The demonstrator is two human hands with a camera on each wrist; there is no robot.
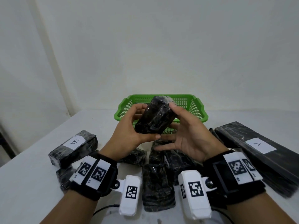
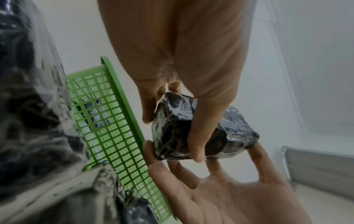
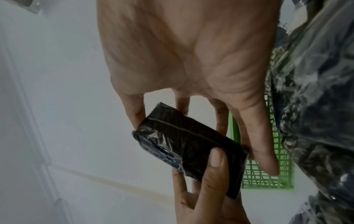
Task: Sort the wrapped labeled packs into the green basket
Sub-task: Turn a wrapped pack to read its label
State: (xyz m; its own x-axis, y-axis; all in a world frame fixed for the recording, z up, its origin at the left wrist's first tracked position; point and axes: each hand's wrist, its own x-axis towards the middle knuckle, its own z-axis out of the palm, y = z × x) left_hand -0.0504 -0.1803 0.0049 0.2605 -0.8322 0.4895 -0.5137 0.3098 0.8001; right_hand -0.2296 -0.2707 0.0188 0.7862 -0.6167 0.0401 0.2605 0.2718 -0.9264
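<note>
A black film-wrapped pack [image 1: 155, 117] [image 2: 170, 136] [image 3: 191, 145] is held up in front of the green basket [image 1: 200, 110] [image 2: 122, 106] [image 3: 268, 181]. No label shows on its visible faces. My left hand [image 1: 146, 122] grips it, thumb across the near side and fingers behind. My right hand [image 1: 165, 126] holds it too, thumb on the upper end and fingers reaching underneath. The basket stands at the far middle of the table. A dark wrapped thing shows through its mesh in the left wrist view.
On the white table [image 1: 40, 183] lie a pack labelled B [image 1: 74, 146] at the left and a long pack labelled A [image 1: 258, 147] at the right. Several more black packs [image 1: 158, 183] are piled between my wrists. A wall rises behind the basket.
</note>
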